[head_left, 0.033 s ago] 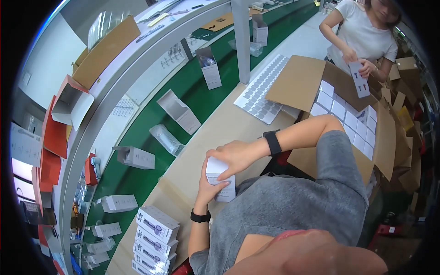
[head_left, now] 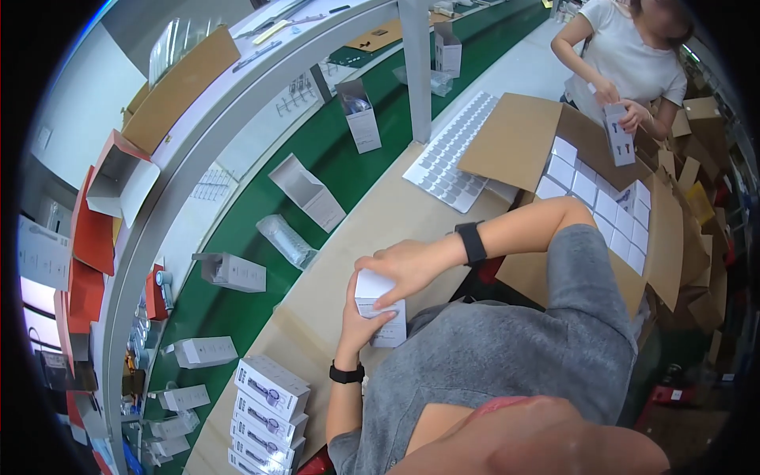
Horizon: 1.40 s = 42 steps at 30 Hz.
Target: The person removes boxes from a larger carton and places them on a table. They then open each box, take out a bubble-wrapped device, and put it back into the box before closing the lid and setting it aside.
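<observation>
A small white carton (head_left: 389,336) stands at the table's near edge, close against my grey shirt. My left hand (head_left: 358,323) is wrapped round its left side, with the thumb across the front. From the right, my right hand (head_left: 405,267) reaches over and grips the carton's upper part, fingers at the far side and thumb on the near face. The hands cover much of the carton's sides. Both wrists wear black bands.
Printed boxes (head_left: 271,404) are stacked at the lower left. Open cartons (head_left: 310,194) and a bubble-wrapped item (head_left: 285,241) lie on the green belt (head_left: 237,313). A label sheet (head_left: 455,162) lies beyond. A large cardboard box (head_left: 507,146) holds white cartons; behind it a co-worker holds a box (head_left: 620,136).
The co-worker's box has turned slightly, showing more of its side, and the co-worker's head has tilted down. My hands and the carton stay in place.
</observation>
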### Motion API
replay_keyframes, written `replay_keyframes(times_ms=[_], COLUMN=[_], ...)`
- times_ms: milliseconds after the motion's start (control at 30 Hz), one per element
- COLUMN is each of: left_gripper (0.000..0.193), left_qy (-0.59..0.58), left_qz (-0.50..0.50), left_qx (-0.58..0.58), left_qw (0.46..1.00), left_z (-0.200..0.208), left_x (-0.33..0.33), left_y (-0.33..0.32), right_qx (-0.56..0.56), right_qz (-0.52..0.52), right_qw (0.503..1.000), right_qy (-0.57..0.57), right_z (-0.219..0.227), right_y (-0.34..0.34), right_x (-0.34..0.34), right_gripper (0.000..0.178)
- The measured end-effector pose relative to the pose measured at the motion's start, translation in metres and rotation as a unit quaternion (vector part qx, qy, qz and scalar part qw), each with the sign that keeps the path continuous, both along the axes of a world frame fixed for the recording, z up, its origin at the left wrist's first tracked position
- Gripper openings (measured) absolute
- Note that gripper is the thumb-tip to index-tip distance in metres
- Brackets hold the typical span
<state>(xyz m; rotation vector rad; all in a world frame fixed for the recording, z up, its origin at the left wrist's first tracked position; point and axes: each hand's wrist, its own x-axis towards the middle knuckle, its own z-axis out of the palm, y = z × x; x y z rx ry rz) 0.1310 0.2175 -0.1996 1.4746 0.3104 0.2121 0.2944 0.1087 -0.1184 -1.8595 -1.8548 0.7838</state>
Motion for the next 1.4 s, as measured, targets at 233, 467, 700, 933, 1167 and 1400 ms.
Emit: replay_keyframes(times_ms=[233,467,700,933,1167,1400], left_gripper=[0.095,0.096,0.1,0.1,0.094,0.095], left_qy=[0.007,0.031,0.019,0.022,0.021,0.014], left_qz=[0.025,0.009,-0.005,-0.002,0.003,0.0], left_qx=[0.153,0.275,0.291,0.303,0.299,0.306], left_qw=[0.988,0.961,0.957,0.953,0.954,0.952], left_z=[-0.008,-0.011,-0.006,-0.003,0.011,-0.003], left_x=[0.006,-0.002,-0.003,-0.015,-0.001,-0.006], left_y=[0.009,0.008,-0.001,-0.004,0.003,-0.001], right_qx=[0.044,0.028,0.034,0.074,0.032,-0.008], right_qz=[0.147,0.205,0.206,0.199,0.188,0.19], right_qw=[0.984,0.976,0.968,0.968,0.976,0.98], right_qy=[-0.087,-0.065,-0.139,-0.132,-0.102,-0.065], right_z=[-0.007,-0.008,-0.009,-0.004,0.006,0.002], right_y=[0.007,0.01,0.001,-0.006,-0.006,0.001], right_x=[0.025,0.031,0.02,0.006,0.015,0.023], right_gripper=[0.058,0.056,0.052,0.058,0.062,0.061])
